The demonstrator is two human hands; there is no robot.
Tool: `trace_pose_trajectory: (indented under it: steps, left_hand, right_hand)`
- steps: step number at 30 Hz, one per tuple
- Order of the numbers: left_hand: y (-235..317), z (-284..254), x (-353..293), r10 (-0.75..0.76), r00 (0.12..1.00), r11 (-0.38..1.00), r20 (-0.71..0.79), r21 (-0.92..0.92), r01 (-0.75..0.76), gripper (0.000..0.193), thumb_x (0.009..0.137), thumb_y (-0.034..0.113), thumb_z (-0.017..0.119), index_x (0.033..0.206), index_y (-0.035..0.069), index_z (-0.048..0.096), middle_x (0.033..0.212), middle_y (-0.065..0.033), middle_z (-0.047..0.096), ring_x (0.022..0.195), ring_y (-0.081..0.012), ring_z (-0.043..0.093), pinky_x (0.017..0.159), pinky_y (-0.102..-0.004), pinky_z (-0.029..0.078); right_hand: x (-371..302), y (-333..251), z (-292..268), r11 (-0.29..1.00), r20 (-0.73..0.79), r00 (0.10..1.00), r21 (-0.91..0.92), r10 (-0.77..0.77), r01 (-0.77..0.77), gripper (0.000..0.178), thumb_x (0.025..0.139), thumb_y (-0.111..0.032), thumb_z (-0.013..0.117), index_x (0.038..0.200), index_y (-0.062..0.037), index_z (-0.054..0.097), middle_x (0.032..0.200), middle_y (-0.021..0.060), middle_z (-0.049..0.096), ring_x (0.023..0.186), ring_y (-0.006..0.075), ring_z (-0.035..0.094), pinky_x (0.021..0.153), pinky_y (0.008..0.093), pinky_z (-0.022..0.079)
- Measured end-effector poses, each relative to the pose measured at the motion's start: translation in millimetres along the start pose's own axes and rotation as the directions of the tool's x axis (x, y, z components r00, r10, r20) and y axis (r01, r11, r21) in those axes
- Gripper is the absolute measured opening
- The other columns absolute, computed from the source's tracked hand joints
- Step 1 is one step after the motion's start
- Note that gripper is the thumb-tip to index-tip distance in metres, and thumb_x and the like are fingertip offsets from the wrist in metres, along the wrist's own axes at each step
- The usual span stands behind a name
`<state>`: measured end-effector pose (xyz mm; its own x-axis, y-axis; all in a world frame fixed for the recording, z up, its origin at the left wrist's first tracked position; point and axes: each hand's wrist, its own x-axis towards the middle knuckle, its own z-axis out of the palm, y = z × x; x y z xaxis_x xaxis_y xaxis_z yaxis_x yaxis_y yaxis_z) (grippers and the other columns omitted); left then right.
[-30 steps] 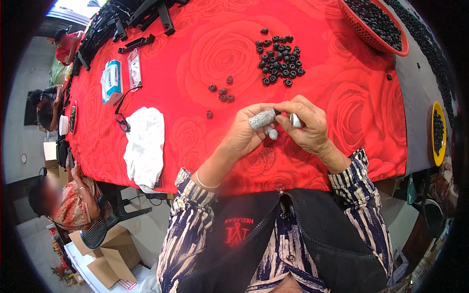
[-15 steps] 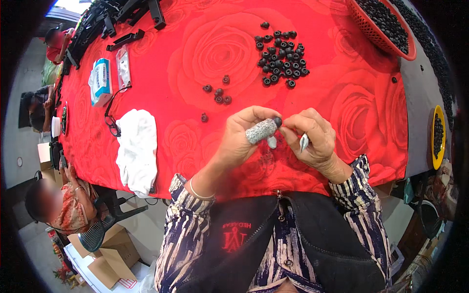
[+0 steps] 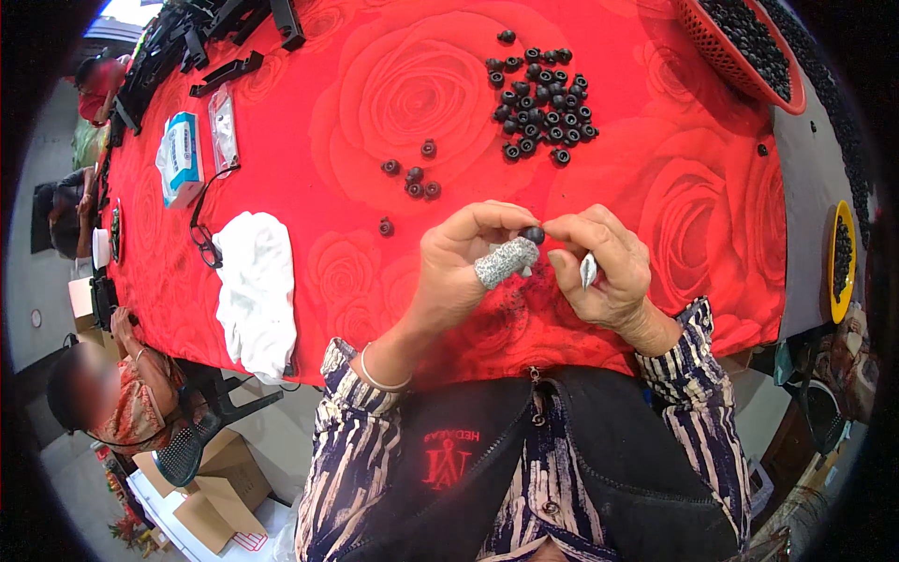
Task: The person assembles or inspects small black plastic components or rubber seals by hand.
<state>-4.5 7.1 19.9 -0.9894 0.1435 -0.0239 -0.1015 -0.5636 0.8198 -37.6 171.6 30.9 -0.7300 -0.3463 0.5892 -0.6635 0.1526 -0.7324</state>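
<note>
Between the fingertips and thumb of my left hand is a small round black part. A grey speckled sleeve covers that thumb. My right hand is curled close beside it, its index fingertip at the part's right side. From its curled fingers juts a small silvery pointed piece, perhaps a blade; the rest is hidden in the palm. Beyond my hands, a cluster of similar black parts lies on the red cloth. Several more form a looser group to the left, with a single one nearer me.
A white cloth, glasses and a tissue pack lie to the left. At far right stand a red basket of black pieces and a yellow dish. Other people sit along the left side, one on a chair.
The black part has turned slightly in my left fingers, and the speckled thumb has come up beneath it. My right index finger has straightened toward the part. The whole view has shifted a little.
</note>
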Motion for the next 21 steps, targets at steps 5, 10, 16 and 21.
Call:
trace_pose_trajectory:
  steps: [5, 10, 16, 21]
  left_hand:
    - [-3.0, 2.0, -1.5, 0.136, 0.99, 0.952, -0.031, 0.281, -0.122, 0.024, 0.075, -0.008, 0.062, 0.098, -0.004, 0.056, 0.098, -0.0109, 0.055, 0.082, -0.0138, 0.057, 0.069, -0.025, 0.05]
    - [-9.6, -4.6, -1.8, 0.368, 0.919, 0.715, 0.141, 0.589, -0.377, 0.025, 0.072, -0.006, 0.066, 0.095, -0.003, 0.058, 0.1, -0.012, 0.055, 0.089, -0.0166, 0.058, 0.068, -0.0258, 0.051]
    - [-8.8, 2.7, -1.3, 0.328, 0.942, 0.773, 0.072, 0.554, -0.311, 0.029, 0.071, -0.006, 0.067, 0.098, -0.002, 0.058, 0.097, -0.0125, 0.058, 0.085, -0.0156, 0.059, 0.068, -0.0246, 0.05]
    - [-6.3, -2.5, -1.4, -0.013, 0.998, 0.995, -0.059, 0.102, 0.019, 0.025, 0.075, -0.005, 0.062, 0.099, -0.004, 0.057, 0.097, -0.0131, 0.059, 0.083, -0.0161, 0.059, 0.067, -0.0251, 0.051]
  right_hand:
    - [0.4, -0.8, -1.4, 0.999, 0.06, 0.997, -0.01, 0.048, -0.048, 0.028, 0.065, 0.001, 0.065, 0.091, 0.0024, 0.057, 0.066, 0.0103, 0.052, 0.052, 0.0213, 0.052, 0.044, 0.0305, 0.039]
    - [0.6, 1.2, 0.5, 0.995, 0.069, 0.993, 0.011, 0.101, -0.102, 0.026, 0.066, -0.001, 0.066, 0.09, 0.0014, 0.057, 0.066, 0.0097, 0.052, 0.052, 0.0212, 0.052, 0.046, 0.0293, 0.039]
    - [0.5, 0.4, 0.6, 0.928, 0.099, 0.934, 0.117, 0.343, -0.353, 0.022, 0.067, -0.002, 0.067, 0.087, -0.0008, 0.057, 0.066, 0.0083, 0.053, 0.054, 0.0204, 0.053, 0.049, 0.0283, 0.04]
    - [1.3, 5.4, -0.4, 0.98, 0.076, 0.979, 0.042, 0.189, -0.192, 0.022, 0.067, -0.001, 0.067, 0.087, -0.0014, 0.058, 0.066, 0.0081, 0.053, 0.055, 0.0198, 0.053, 0.049, 0.0284, 0.041]
